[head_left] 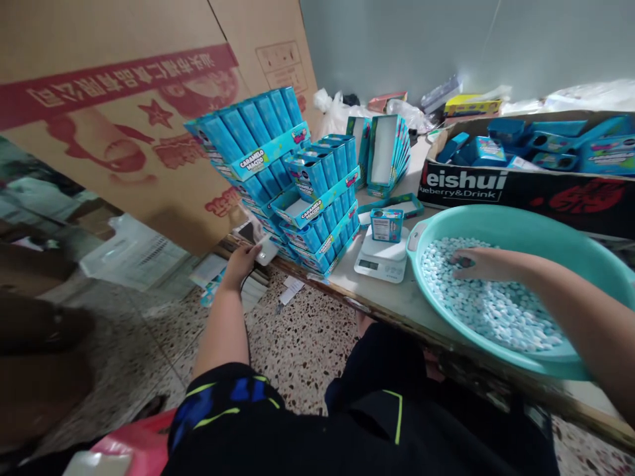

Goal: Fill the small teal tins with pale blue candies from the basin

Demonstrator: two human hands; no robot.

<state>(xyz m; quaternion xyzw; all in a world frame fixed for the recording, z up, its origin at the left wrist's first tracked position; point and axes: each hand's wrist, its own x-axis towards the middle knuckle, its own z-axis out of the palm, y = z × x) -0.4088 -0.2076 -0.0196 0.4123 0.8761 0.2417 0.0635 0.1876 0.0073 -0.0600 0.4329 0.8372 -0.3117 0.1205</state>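
The right hand (473,263) works inside the green tub (546,246), just to the right of the scale (381,254), among small pale blue and white candies (518,314). The candies lie in a loose layer over the tub's near and left parts. To take them up well, I would slide the fingertips in low, cup the palm underneath and lift with the hand level, so that none roll over the rim on the side towards the scale. A small blue box (387,225) stands upright on the scale's plate; it is best not knocked, since a nudge would likely disturb the reading. The digits on the display are too small to tell.

The right hand's fingers are half curled, with a modest gap between thumb and forefinger; they touch the candies, but whether any lie in the palm I cannot tell. The left hand (241,266) is well to the left of the scale, past the stacked trays (265,155) of blue boxes, at the table's near edge. Its fingers are bent and close together, at the end of a pale flat object (266,251); whether they grip it or only rest against it cannot be told. Behind the tub, right of the scale, a black carton (526,195) holds more blue boxes.
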